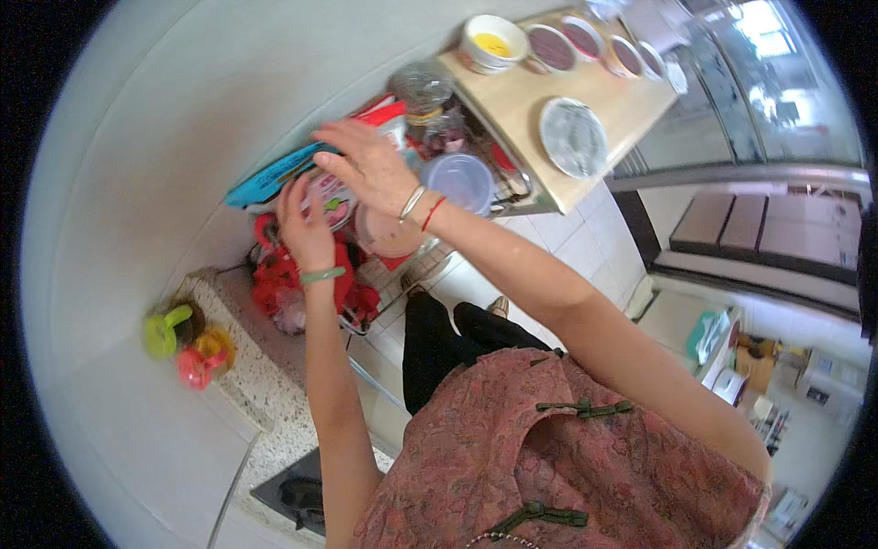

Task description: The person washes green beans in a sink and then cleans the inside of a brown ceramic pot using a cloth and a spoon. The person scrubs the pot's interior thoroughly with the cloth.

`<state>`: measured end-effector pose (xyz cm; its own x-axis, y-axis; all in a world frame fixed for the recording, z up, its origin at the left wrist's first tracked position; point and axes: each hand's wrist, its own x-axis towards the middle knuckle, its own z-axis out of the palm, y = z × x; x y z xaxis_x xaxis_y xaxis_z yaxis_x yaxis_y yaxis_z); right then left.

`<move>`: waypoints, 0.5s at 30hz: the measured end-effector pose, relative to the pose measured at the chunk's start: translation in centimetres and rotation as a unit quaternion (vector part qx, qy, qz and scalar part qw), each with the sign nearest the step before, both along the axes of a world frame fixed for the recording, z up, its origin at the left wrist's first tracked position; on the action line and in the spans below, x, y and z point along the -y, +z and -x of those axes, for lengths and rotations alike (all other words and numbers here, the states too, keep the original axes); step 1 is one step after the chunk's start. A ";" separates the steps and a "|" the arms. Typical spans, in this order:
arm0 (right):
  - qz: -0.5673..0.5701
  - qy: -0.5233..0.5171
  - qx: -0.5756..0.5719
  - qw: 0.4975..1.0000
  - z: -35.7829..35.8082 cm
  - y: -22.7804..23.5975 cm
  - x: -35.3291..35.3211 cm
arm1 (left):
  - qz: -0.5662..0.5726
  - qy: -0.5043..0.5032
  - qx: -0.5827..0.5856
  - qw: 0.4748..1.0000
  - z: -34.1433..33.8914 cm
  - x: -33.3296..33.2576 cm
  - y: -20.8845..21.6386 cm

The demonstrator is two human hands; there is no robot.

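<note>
My right hand (370,174) reaches over the packages from the right, fingers stretched and thumb apart. It is near the top edge of a blue packet (274,178) and a red and white bag (391,123). Below it and to the left, my left hand (306,233) has its fingers extended, beside a white and pink package (331,199); whether the fingertips touch it I cannot tell. Red plastic bags (274,284) lie below my left hand. A round tub with a translucent bluish lid (460,185) stands right of my right wrist, next to a pinkish round container (389,233).
A wooden-topped table (599,96) at the upper right holds a white bowl with yellow contents (491,44), several tubs and a film-covered bowl (573,137). Green-topped (165,331) and red-topped (197,366) containers stand on the speckled counter (247,384) at left.
</note>
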<state>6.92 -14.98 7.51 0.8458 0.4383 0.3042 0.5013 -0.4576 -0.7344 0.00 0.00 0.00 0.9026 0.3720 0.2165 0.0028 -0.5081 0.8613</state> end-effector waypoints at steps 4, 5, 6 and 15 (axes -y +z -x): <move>-0.326 0.008 -0.387 0.862 3.8 1.8 6.9 | 0.308 0.024 -0.027 0.951 2.1 7.8 5.3; -0.375 -0.004 -0.455 0.808 5.2 2.7 9.6 | 0.341 0.014 -0.031 0.939 3.0 10.6 6.7; -0.406 0.003 -0.459 0.790 6.0 2.9 11.3 | 0.344 -0.026 -0.047 0.937 3.4 11.9 8.0; -0.668 -0.089 -0.372 0.638 17.1 3.9 34.8 | 0.653 -0.222 -0.058 0.721 9.9 35.9 11.6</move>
<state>-10.16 -49.74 11.41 0.9743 0.0856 -0.2084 -0.1865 0.8252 -0.5332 -9.89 -35.87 11.64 0.9796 -0.1408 -0.1431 0.1995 0.7646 0.6129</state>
